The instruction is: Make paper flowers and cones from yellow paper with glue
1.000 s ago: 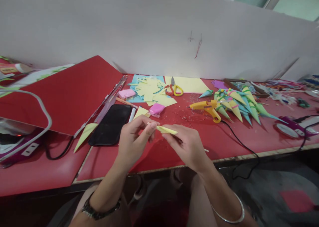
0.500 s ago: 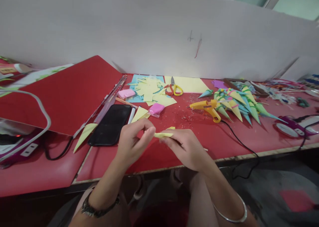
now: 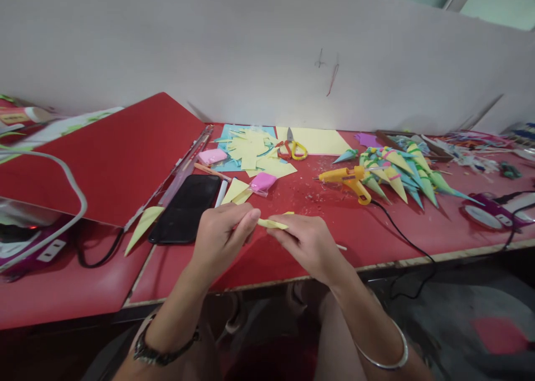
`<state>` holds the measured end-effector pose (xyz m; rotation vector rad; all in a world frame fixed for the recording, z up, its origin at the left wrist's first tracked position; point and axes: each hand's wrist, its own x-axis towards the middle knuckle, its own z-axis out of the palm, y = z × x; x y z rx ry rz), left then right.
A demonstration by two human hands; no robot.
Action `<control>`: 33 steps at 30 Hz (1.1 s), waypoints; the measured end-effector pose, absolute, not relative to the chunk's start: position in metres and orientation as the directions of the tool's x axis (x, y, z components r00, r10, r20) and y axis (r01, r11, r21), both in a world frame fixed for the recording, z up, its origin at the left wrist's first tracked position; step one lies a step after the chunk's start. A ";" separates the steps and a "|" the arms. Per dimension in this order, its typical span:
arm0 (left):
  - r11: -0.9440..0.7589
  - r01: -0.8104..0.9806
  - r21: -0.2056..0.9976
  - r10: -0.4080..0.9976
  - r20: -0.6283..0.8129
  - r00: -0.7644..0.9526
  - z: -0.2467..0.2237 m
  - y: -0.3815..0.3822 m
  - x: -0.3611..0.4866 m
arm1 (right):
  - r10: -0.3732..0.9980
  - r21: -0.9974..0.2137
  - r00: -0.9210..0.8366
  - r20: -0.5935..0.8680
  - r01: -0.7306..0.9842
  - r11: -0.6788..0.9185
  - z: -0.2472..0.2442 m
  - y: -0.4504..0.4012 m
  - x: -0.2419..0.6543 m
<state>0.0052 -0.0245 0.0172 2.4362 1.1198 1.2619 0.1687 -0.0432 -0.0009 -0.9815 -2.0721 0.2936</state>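
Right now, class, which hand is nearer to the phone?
Left. The left hand is just right of the phone, by its near corner. The right hand is farther right, beyond the left one. Both hold the yellow paper.

The wall (image 3: pixel 209 47) is behind the table (image 3: pixel 267 267); on the table, the phone (image 3: pixel 186 209) lies left of the pen (image 3: pixel 221 193); the scraps (image 3: pixel 251 150) are farther back, near the wall; the scissors (image 3: pixel 289 143) lie just right of the scraps; the glue gun (image 3: pixel 349 177) is in front of the scissors and to their right; the cones (image 3: pixel 401 175) lie in a pile right of the glue gun; the tray (image 3: pixel 439 147) is behind the cones.
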 end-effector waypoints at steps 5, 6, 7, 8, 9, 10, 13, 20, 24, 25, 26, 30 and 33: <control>-0.495 0.546 0.676 0.856 0.488 0.171 0.018 -0.030 0.014 | 0.563 -0.050 -0.408 0.718 0.778 0.627 -0.004 -0.044 0.167; -0.446 0.527 0.723 0.886 0.439 0.147 0.018 -0.030 0.016 | 0.532 0.032 -0.426 0.732 0.801 0.597 -0.004 -0.044 0.166; -0.402 0.506 0.764 0.911 0.392 0.132 0.018 -0.030 0.017 | 0.509 0.093 -0.440 0.740 0.816 0.570 -0.003 -0.045 0.166; -0.365 0.488 0.793 0.928 0.353 0.120 0.017 -0.030 0.018 | 0.501 0.121 -0.446 0.742 0.824 0.554 -0.003 -0.045 0.165; -0.343 0.478 0.808 0.937 0.333 0.110 0.017 -0.030 0.019 | 0.513 0.109 -0.442 0.736 0.825 0.554 -0.003 -0.045 0.165; -0.345 0.482 0.806 0.935 0.338 0.104 0.017 -0.030 0.019 | 0.543 0.054 -0.423 0.725 0.821 0.568 -0.002 -0.045 0.164; -0.478 0.537 0.695 0.868 0.467 0.168 0.017 -0.028 0.015 | 0.697 -0.313 -0.351 0.625 0.705 0.636 0.003 -0.045 0.167; -0.763 0.402 0.507 0.646 0.622 0.442 0.019 -0.023 0.003 | 0.810 -0.721 -0.439 0.389 0.401 0.564 0.012 -0.046 0.175; -0.666 0.427 0.611 0.745 0.570 0.346 0.018 -0.026 0.009 | 0.762 -0.562 -0.376 0.527 0.520 0.644 0.003 -0.046 0.172; -0.621 0.430 0.656 0.784 0.536 0.314 0.017 -0.027 0.011 | 0.741 -0.489 -0.371 0.559 0.574 0.656 0.001 -0.046 0.172; -0.565 0.425 0.707 0.825 0.491 0.280 0.017 -0.027 0.013 | 0.718 -0.405 -0.372 0.589 0.633 0.660 0.000 -0.045 0.172; -0.297 0.365 0.883 0.950 0.232 0.211 0.015 -0.026 0.018 | 0.612 -0.034 -0.419 0.671 0.807 0.590 -0.001 -0.045 0.171; -0.140 0.310 0.940 0.975 0.075 0.211 0.014 -0.023 0.018 | 0.561 0.119 -0.464 0.685 0.832 0.542 -0.001 -0.045 0.169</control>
